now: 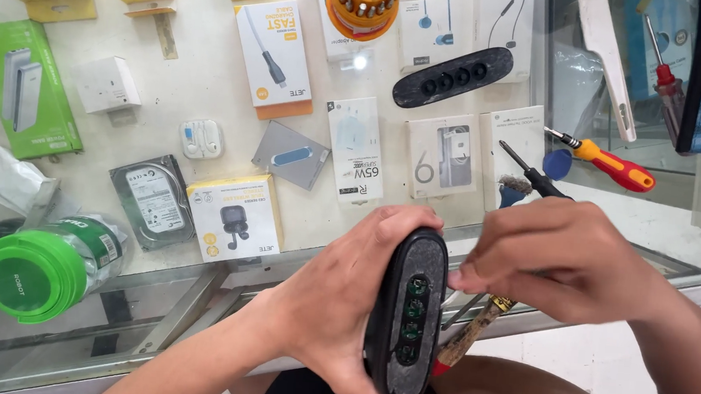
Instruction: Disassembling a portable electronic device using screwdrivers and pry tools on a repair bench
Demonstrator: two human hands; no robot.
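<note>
Head view: your left hand (342,305) grips the black oblong device body (405,314) upright over the front edge of the glass counter (192,301), fingers wrapped around its back and thumb along its left side, with the grey-dusted open face turned toward you. That face shows a vertical row of four round recesses with green circuit parts inside, so the outer cover is already off; the matching black oval cover with four round holes (453,77) lies well apart on the counter top, near the orange round screwdriver-bit holder (362,4). Your right hand (566,260) is closed in a narrow pinch at the upper right edge of the body, and it also carries a black-shafted screwdriver (535,178), which projects up past the knuckles, and a wooden-handled brush (473,332), which hangs below the palm. You cannot tell from this view what the fingertips themselves pinch. An orange-and-red-handled screwdriver (611,166) rests untouched on the glass to the right. Judged from this layout, the opening step is complete and internal work on the exposed board appears to be in hand; refitting the cover is not yet done.
</note>
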